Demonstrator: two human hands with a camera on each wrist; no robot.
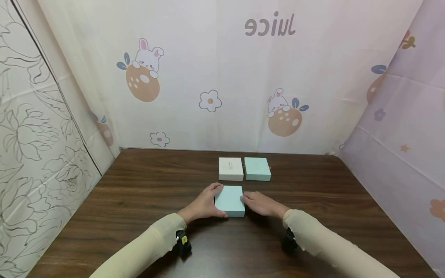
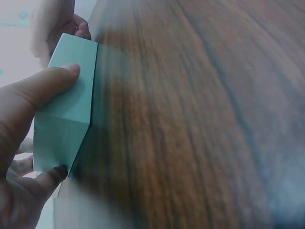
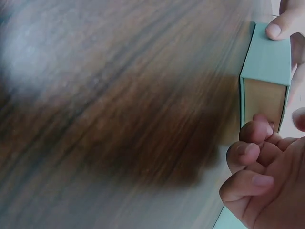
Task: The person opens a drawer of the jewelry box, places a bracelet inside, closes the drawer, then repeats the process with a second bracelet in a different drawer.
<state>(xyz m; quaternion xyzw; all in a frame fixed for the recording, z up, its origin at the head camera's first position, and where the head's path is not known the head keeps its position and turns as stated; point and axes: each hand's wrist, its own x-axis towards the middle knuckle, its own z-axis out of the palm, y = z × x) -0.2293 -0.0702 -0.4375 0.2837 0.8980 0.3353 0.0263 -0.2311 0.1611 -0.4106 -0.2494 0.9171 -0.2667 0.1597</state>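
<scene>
A flat mint-green box (image 1: 230, 199) with a light beige right end lies on the table in front of the person. My left hand (image 1: 206, 202) grips it from the left; in the left wrist view its thumb (image 2: 59, 80) lies on the near side and a fingertip is at the lower left edge. My right hand (image 1: 259, 202) is at the box's right end. In the right wrist view its curled fingers (image 3: 248, 152) are right at the beige end (image 3: 262, 100), beside a small tab-like spot, and the thumb stands apart. Whether they pinch that tab I cannot tell.
Behind the held box, a white box (image 1: 231, 168) and another mint-green box (image 1: 257, 168) lie side by side on the dark wooden table (image 1: 149, 173). A printed curtain (image 1: 208, 69) hangs along the table's back edge. Both wrists wear small black devices.
</scene>
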